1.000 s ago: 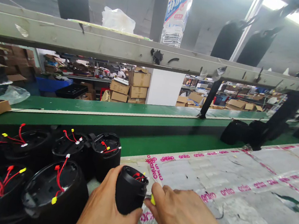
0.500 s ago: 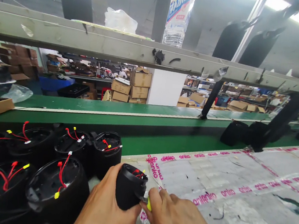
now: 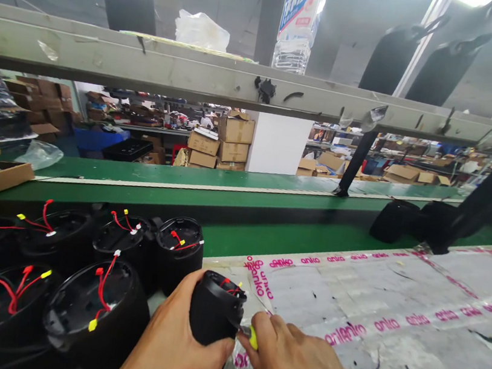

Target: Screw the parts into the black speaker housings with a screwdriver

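Observation:
My left hand [image 3: 181, 340] is wrapped around a black round speaker-like housing [image 3: 214, 308], which it holds tilted. Red wires with small connectors show inside the housing's open top. A small knife with a yellow handle [image 3: 254, 337] is gripped in my right hand [image 3: 300, 366], mostly hidden by the fingers. Its short grey blade points left at the housing's right edge; whether it touches the rim I cannot tell. On the left stand several more open black housings [image 3: 97, 310], with red wires and white, red and yellow connectors sticking up.
Clear film with pink printed tape [image 3: 386, 325] covers the worktop, with black scraps on it. Behind runs a green conveyor belt [image 3: 239, 232] carrying black housings [image 3: 394, 220] at right. A metal shelf beam [image 3: 174, 70] crosses above, bearing a bottle [image 3: 299, 24]. A cardboard box [image 3: 2, 181] sits at left.
The knife and my right hand have shifted slightly right relative to the housing. My left hand keeps its hold. The whole view has moved a little.

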The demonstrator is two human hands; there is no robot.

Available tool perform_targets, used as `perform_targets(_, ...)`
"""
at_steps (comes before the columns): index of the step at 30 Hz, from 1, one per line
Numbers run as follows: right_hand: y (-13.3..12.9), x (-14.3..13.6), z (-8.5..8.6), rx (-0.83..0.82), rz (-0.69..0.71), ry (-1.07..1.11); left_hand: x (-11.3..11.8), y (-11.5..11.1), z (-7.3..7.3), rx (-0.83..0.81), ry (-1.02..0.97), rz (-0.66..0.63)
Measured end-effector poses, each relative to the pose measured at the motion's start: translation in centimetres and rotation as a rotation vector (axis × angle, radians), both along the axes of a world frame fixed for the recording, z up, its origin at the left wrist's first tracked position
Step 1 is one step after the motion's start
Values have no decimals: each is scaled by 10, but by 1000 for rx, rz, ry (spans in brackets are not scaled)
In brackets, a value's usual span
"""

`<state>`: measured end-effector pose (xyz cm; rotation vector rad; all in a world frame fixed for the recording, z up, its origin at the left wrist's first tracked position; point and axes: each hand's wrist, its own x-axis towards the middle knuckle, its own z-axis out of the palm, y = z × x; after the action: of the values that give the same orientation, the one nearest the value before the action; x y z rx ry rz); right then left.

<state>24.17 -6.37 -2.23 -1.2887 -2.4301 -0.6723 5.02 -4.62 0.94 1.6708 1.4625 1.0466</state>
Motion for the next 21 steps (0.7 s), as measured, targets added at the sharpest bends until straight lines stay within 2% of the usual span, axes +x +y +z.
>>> perform_targets(9, 1, 5, 1, -5, 36, -25, 0, 0, 2, -26, -8, -10)
perform_targets(17, -2, -1, 3, 10, -14, -28, 0, 2, -8, 19, 92, 4)
perform_targets(21, 3, -9, 10, -52, 32, -46, -4, 5, -3, -9, 6, -32)
